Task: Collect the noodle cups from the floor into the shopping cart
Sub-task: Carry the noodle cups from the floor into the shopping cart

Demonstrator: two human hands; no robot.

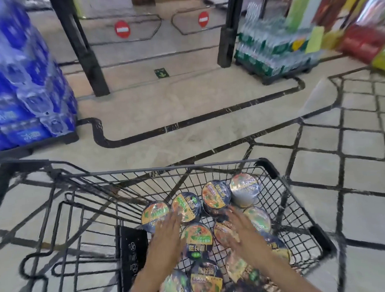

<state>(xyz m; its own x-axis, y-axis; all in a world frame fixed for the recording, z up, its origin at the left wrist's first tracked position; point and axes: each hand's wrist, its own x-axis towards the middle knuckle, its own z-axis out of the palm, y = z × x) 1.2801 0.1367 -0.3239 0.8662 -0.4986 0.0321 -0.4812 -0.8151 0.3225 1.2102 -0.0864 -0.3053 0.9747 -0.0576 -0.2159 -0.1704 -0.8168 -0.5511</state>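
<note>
A black wire shopping cart (299,198) is standing on a pale tiled floor (163,107) crossed by dark lines. To the left, a tall stack of blue-wrapped water bottle packs (23,87) is sitting on a dark pallet just beyond the cart's corner. Ahead, two black gate posts (81,47) are framing swing barriers, each carrying a red no-entry sign (122,29). To the right of the gate, packs of green-labelled bottles (273,51) are resting on another pallet, with red and yellow bags (365,43) piling up beside them at the far right. Nothing is lying between the cart and the gate.

The noodle cups (199,240) are sitting inside the cart's basket, crowded toward its right half, most of them lid-up. They are round, dark-sided tubs with shiny film-covered lids printed in orange, green and yellow. About eleven seem to be showing, though motion blur and the arms are making the count uncertain.

The left hand (166,233) is reaching in flat with fingers spread, lying over the cups on the left of the cluster. The right hand (239,227) is likewise spread open, palm down, pressing over cups near the middle. Neither hand is gripping anything.
</note>
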